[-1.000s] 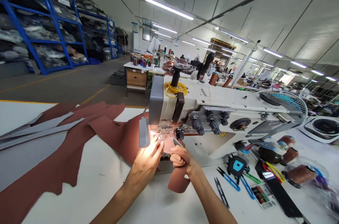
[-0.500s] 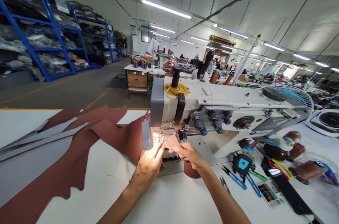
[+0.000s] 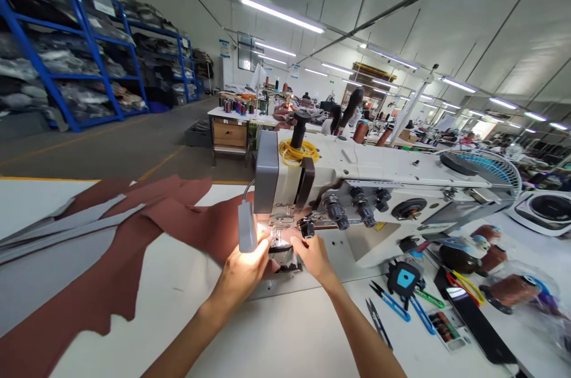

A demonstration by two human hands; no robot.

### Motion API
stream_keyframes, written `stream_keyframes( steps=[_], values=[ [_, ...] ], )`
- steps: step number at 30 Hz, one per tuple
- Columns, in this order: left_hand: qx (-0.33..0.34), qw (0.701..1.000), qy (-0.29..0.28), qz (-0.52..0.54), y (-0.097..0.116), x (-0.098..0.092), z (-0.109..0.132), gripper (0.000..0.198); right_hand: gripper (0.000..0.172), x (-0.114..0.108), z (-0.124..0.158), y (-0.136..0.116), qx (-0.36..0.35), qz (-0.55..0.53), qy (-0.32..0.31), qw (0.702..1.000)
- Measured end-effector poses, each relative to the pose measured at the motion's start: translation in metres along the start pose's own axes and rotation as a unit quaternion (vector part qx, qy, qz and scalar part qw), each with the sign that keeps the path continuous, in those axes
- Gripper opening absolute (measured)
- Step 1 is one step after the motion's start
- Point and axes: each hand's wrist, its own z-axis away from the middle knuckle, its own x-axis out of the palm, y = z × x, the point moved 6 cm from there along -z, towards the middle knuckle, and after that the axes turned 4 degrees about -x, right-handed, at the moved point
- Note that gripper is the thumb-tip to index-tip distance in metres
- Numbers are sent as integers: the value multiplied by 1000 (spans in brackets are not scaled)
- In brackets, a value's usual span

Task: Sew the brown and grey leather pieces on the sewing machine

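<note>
My left hand (image 3: 246, 268) is closed over the reddish-brown leather-like piece (image 3: 214, 226), its fingertips just left of the needle area under a small lamp (image 3: 247, 226). My right hand (image 3: 314, 256) is beside the presser foot (image 3: 279, 236), thumb and fingers pinched together at the piece's edge behind and right of the foot. Both hands work beneath the head of a white sewing machine (image 3: 288, 178). A small pinkish-brown bit of the material shows below the left fingertips. The exact grip of the left fingers is partly hidden.
Large brown and grey-backed panels (image 3: 120, 259) spread over the left table. At right lie thread snips (image 3: 379, 323), blue-handled snips (image 3: 395, 303), a tape measure (image 3: 404, 277), a bobbin box (image 3: 446, 330), a phone (image 3: 479, 324) and thread cones (image 3: 513, 291). Shelves (image 3: 66, 50) stand far left.
My right hand has moved up and closer to the machine. The brown flap that hung below it is out of sight, and the metal plate under the foot is uncovered. My left hand shifted slightly left.
</note>
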Motion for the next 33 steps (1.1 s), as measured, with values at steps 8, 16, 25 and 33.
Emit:
stream_keyframes(
  steps=[8,16,25,33],
  values=[
    [-42,999,-9,28,-6,3,-7,36,38,0,1,-5,-2,59,13,998],
    [17,999,34,2,-10,14,2,42,39,4,4,-11,-19,85,7,996],
    [40,999,28,18,-15,20,8,39,38,11,11,-3,-21,95,5,995],
    [43,997,52,32,-24,11,-2,31,28,8,4,4,-53,98,61,992]
  ],
)
